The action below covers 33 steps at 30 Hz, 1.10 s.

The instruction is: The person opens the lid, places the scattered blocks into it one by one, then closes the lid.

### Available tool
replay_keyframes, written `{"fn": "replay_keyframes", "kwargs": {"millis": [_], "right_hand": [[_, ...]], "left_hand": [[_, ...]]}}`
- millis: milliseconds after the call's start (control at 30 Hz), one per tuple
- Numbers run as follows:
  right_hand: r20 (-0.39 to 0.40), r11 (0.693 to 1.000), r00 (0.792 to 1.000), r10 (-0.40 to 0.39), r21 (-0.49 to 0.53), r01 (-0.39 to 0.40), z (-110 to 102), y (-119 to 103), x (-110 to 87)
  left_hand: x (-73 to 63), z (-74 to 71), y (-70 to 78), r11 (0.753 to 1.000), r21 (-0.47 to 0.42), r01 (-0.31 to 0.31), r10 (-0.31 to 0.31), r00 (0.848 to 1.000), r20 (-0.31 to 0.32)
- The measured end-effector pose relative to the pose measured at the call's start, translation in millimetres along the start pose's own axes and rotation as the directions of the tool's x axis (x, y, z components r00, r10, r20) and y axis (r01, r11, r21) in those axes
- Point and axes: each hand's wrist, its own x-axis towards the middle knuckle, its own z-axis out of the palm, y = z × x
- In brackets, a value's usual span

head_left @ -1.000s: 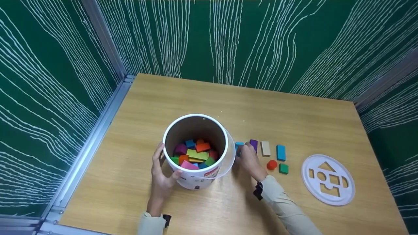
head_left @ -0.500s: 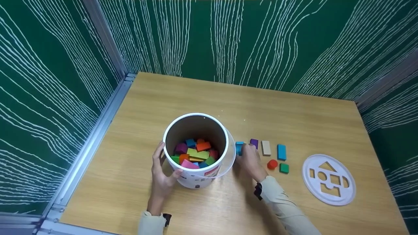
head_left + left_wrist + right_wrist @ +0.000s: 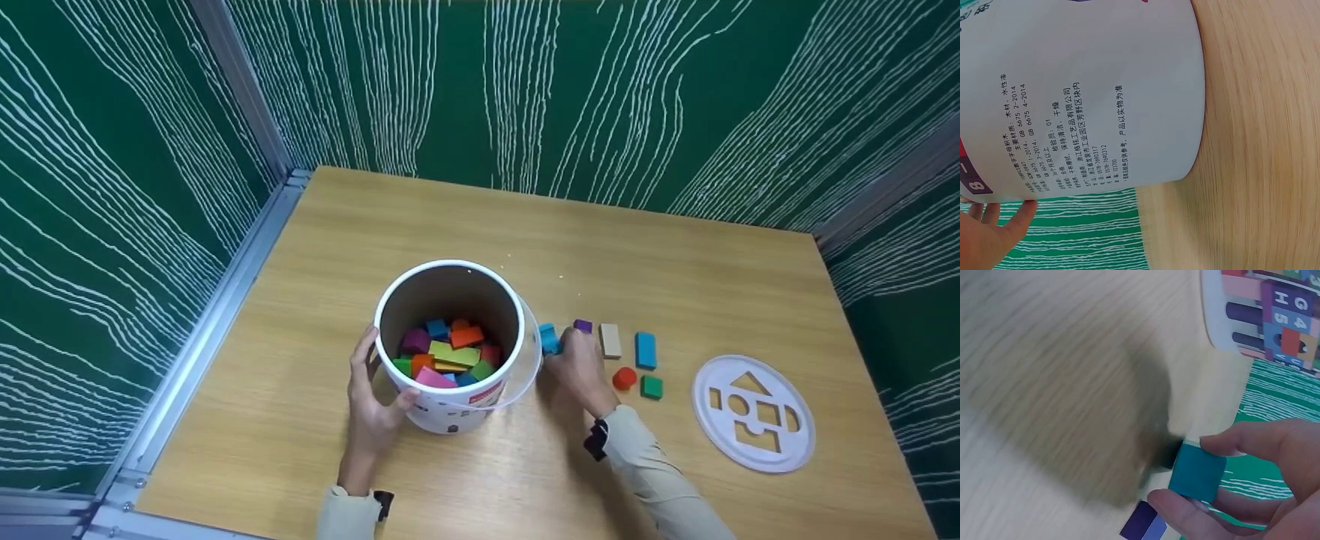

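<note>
Pinching one blue block (image 3: pixel 1199 471), the right hand (image 3: pixel 581 369) has its thumb and fingers closed on it. The block is just to the right of the bucket (image 3: pixel 442 421). I can't tell if it touches the table (image 3: pixel 292 337). This step looks like picking up or putting down that block, but I can't tell which. The next move seems to need a soft, steady pinch, so nothing nearby gets bumped.

The left hand (image 3: pixel 373 416) holds the bucket's side, its thumb by the rim.

Outside the bucket I count five more blocks: one purple block (image 3: pixel 583 325), one cream block (image 3: pixel 610 341), one flat blue block (image 3: pixel 646 351), one red round block (image 3: pixel 624 378) and one green block (image 3: pixel 652 387). One white lid (image 3: pixel 780 459) has six holes. The pile of blocks (image 3: pixel 454 354) inside is too jumbled to count.
</note>
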Motion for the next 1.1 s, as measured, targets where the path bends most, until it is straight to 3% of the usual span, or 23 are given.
{"fn": "replay_keyframes", "kwargs": {"millis": [300, 433, 567, 600, 667, 800, 1100], "right_hand": [[-0.065, 0.999, 0.997, -0.042, 0.018, 0.044, -5.9, 0.4, -0.9], [-0.058, 0.997, 0.998, -0.04, 0.056, 0.043, -8.1, 0.6, -2.4], [-0.037, 0.995, 0.999, -0.031, 0.09, 0.034, -10.1, 0.7, -3.6], [-0.037, 0.995, 0.999, -0.034, 0.096, 0.037, -10.3, 0.6, -4.1], [-0.043, 0.994, 0.998, -0.043, 0.101, 0.048, -10.6, 0.7, -4.5], [-0.057, 0.993, 0.997, -0.059, 0.094, 0.064, -10.9, 0.2, -4.9], [-0.053, 0.994, 0.995, -0.079, 0.066, 0.082, -16.1, -3.6, -7.1]], "left_hand": [[-0.3, 0.2, -2.7, 0.998, -0.038, -0.059, 0.059, 0.998, -0.01], [-0.2, 0.9, 0.4, 0.998, -0.03, -0.052, 0.052, 0.999, -0.014], [2.6, 1.3, 24.8, 0.999, -0.024, -0.046, 0.046, 0.999, -0.016], [2.7, 1.3, 25.0, 0.999, -0.023, -0.045, 0.045, 0.999, -0.015], [3.0, 1.5, 23.6, 0.999, -0.023, -0.041, 0.041, 0.999, -0.013], [0.5, 1.2, 0.1, 0.999, -0.028, -0.043, 0.042, 0.999, -0.011], [0.0, 0.8, -1.5, 0.999, -0.037, -0.028, 0.028, 1.0, -0.001]]}}
